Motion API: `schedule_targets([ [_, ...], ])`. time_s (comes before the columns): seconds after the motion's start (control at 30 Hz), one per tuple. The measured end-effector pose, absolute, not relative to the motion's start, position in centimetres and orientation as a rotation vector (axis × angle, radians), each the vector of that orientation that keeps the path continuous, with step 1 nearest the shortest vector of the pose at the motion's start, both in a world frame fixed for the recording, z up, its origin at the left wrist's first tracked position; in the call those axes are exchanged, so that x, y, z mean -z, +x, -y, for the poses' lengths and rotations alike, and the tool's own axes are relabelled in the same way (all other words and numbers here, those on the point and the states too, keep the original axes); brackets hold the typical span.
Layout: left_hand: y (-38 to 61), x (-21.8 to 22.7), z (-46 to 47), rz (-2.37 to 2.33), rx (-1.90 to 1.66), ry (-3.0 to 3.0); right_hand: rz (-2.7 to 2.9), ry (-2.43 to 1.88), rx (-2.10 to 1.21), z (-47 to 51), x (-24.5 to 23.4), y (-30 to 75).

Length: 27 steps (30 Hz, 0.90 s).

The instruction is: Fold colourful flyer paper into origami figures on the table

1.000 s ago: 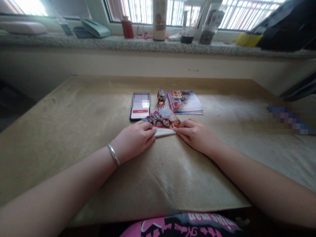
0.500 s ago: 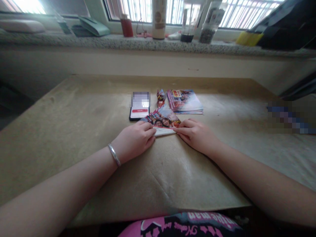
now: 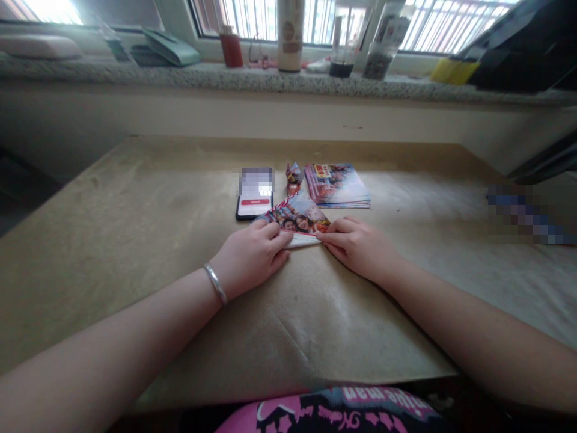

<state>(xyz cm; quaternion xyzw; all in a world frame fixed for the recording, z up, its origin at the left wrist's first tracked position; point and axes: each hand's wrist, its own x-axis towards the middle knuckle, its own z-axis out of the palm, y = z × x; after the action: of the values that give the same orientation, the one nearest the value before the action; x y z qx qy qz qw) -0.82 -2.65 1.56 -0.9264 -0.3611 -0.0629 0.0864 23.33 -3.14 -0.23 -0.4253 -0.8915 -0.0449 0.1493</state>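
A printed paper sheet (image 3: 300, 215), folded into a triangle with a white strip along its near edge, lies on the table between my hands. My left hand (image 3: 252, 249), with a silver bangle at the wrist, is closed on the paper's left end, its fingers along the white strip. At the right corner, my right hand (image 3: 358, 246) pinches the paper between thumb and fingers. Just beyond the sheet stands a small folded paper piece (image 3: 294, 177). A stack of printed leaflets (image 3: 338, 183) lies behind and to the right.
A phone (image 3: 255, 201) with a lit screen lies left of the folded piece. The tan tabletop (image 3: 135, 240) reaches to the wall. Bottles, including a red one (image 3: 231, 48), line the stone windowsill (image 3: 252, 79). A blurred-out item (image 3: 532, 216) is at the right.
My left hand has slid slightly to the right along the paper's near edge, covering more of the white strip. My right hand stays in place.
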Motion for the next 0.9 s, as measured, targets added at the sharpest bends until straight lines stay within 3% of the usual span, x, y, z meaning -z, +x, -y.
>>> schedule_targets([
  [0.9, 0.6, -2.2, 3.2, 1.092, 0.049, -2.738, 2.443, -1.24, -0.047, 2.8, -0.1, 23.8],
])
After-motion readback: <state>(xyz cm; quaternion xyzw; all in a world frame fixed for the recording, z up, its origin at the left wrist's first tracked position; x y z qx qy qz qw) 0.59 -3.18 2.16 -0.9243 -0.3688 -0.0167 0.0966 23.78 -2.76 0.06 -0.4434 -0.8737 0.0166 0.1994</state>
